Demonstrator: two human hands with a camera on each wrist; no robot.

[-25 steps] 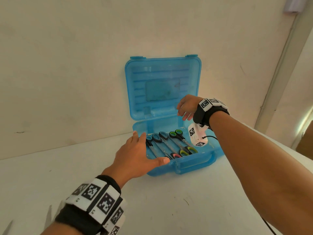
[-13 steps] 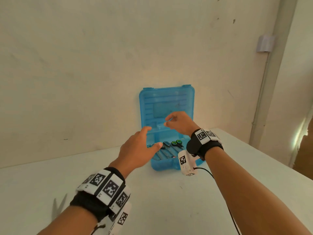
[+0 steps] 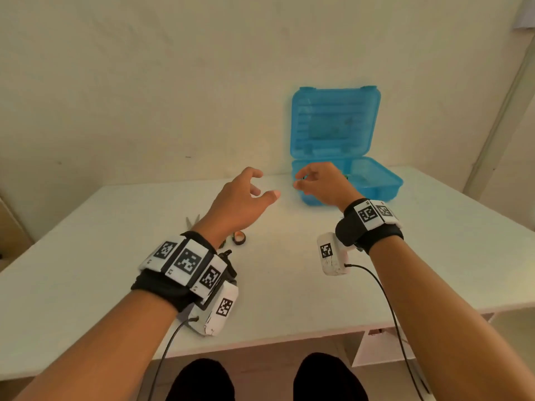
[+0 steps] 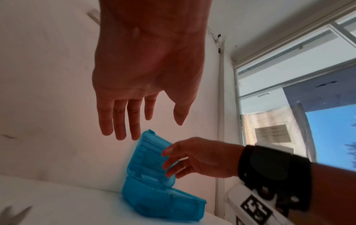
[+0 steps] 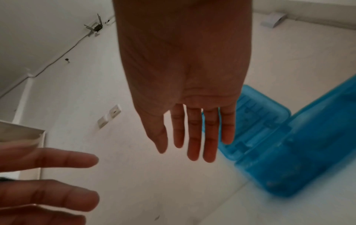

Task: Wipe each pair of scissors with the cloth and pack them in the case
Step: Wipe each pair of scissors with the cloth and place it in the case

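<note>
Head view: both empty hands, left hand [image 3: 241, 202] and right hand [image 3: 322, 183], hover loosely spread near the case [image 3: 335, 125]; stiff, sharp scissors [image 3: 215, 234] seem best gripped by their handles.

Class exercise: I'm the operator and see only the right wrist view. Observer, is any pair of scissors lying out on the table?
Observer: Yes. The head view shows one pair of scissors on the table, left of the case, partly hidden under the left wrist.
Operator: I see only the fingers of the left hand. Is it holding anything?
Observer: No. The left wrist view shows the left hand with an empty palm and straight fingers, above the table.
</note>
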